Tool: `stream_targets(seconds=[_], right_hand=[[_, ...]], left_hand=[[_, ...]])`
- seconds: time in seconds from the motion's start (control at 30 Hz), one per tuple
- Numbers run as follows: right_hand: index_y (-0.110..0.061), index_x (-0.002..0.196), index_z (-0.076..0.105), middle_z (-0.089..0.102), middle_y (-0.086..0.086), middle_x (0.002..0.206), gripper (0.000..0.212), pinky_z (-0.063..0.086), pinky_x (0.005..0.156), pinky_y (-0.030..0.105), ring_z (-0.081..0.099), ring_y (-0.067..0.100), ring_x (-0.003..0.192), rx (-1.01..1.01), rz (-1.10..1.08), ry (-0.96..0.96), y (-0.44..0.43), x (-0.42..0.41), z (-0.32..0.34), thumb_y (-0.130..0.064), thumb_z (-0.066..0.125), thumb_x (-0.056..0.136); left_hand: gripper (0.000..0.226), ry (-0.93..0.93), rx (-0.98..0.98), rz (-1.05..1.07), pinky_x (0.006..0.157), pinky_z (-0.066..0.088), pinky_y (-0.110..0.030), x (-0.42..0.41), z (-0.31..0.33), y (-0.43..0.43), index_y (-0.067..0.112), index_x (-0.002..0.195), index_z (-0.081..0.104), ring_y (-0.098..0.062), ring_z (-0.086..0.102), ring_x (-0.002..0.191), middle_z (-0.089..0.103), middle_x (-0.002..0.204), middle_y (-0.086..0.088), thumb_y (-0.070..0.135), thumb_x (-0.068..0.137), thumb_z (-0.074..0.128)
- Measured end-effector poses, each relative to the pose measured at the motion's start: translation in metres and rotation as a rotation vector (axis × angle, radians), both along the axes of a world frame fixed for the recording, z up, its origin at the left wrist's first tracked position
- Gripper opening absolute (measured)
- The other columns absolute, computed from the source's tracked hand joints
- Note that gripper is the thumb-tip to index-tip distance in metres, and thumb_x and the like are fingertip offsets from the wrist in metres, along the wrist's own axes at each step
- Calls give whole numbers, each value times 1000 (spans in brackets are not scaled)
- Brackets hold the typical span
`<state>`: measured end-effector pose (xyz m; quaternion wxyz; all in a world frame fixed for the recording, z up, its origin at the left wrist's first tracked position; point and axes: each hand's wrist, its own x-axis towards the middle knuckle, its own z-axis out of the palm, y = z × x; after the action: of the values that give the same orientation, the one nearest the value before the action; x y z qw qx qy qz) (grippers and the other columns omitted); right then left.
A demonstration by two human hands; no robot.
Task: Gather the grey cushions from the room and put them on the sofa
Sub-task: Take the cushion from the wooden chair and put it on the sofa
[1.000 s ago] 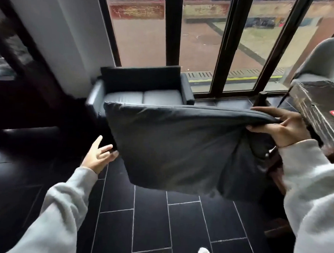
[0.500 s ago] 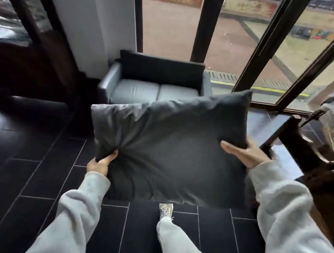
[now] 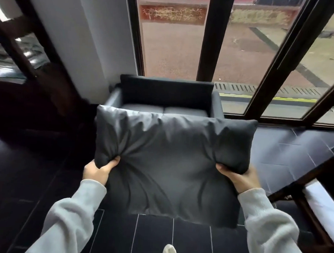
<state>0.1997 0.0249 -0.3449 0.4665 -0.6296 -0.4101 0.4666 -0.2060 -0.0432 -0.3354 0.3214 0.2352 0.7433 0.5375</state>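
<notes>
While both hands (image 3: 98,171) pinch it, cushion (image 3: 172,157) seemingly overhangs.

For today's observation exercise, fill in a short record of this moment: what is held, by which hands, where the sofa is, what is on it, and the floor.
held: grey cushion, off the floor
left hand: gripping its left side
right hand: gripping its right side
sofa: straight ahead, below the window
on sofa: no loose cushion visible; seat partly hidden by the held one
floor: dark tiles
</notes>
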Motion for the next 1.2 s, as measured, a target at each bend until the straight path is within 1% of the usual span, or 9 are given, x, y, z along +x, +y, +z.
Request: stream_targets(seconds=[0.2, 0.4, 0.5, 0.67, 0.87, 0.93, 1.07, 1.13, 1.2], right_hand=[[-18, 96, 80, 83, -6, 92, 58, 59, 77, 30, 79, 12, 87, -23, -49, 55, 76, 4, -13, -35, 103, 45], [-21, 93, 75, 79, -20, 82, 38, 54, 60, 9, 74, -5, 75, 8, -89, -6, 174, 7, -28, -12, 99, 64], [-21, 93, 75, 79, -21, 82, 37, 54, 61, 9, 73, -6, 75, 12, -110, -22, 235, 4, -34, -11, 98, 66], [-21, 92, 74, 78, -21, 78, 37, 52, 58, 8, 71, -9, 70, 11, -145, -52, 337, -10, -33, -12, 98, 65], [-22, 93, 75, 79, -14, 85, 38, 55, 68, 17, 74, -1, 78, -23, -163, -105, 440, -17, -24, -18, 100, 64], [-25, 92, 74, 78, -21, 80, 39, 53, 63, 10, 72, -8, 77, -40, -160, -104, 470, -16, -24, -21, 100, 63], [-26, 98, 73, 78, -20, 84, 45, 53, 60, 8, 72, -9, 78, -76, -130, -58, 522, -13, -33, -16, 100, 63], [-23, 103, 73, 81, -15, 91, 46, 56, 64, 12, 75, -3, 80, -102, -117, -32, 547, -8, -41, -11, 98, 66], [-19, 101, 75, 82, -9, 92, 37, 56, 64, 13, 76, 0, 78, -114, -108, 23, 576, 0, -52, -12, 94, 70]], left_hand=[[22, 10, -3, -31, 69, 51, -29, -1, -9, 89, 18, 83, 76, -16, 70, 74, 76, 76, 5, 30, 74, 91], [34, -45, -21, -104, 70, 52, -27, 4, -33, 199, 20, 83, 76, -11, 71, 74, 78, 74, 10, 42, 60, 90], [36, -67, -30, -128, 75, 54, -30, -2, -45, 266, 20, 85, 77, -11, 73, 77, 79, 79, 8, 43, 60, 89], [30, -56, -37, -167, 67, 49, -23, -18, -52, 385, 23, 79, 73, 5, 69, 66, 75, 71, 21, 43, 62, 90], [23, -38, -67, -183, 68, 48, -26, -26, -54, 497, 25, 77, 70, -7, 66, 77, 72, 76, 15, 36, 73, 90], [22, -17, -84, -201, 70, 46, -26, -26, -56, 528, 26, 78, 69, -3, 64, 76, 71, 80, 14, 36, 76, 89], [21, -67, -77, -217, 53, 46, -7, -29, -67, 578, 21, 84, 73, 8, 66, 61, 75, 69, 16, 31, 75, 89], [27, -131, -77, -229, 62, 53, -13, -32, -75, 599, 18, 90, 76, 3, 72, 72, 79, 81, 13, 27, 70, 92], [45, -174, -95, -259, 85, 57, -31, -36, -86, 620, 16, 98, 77, -16, 75, 93, 81, 96, 2, 30, 59, 95]])
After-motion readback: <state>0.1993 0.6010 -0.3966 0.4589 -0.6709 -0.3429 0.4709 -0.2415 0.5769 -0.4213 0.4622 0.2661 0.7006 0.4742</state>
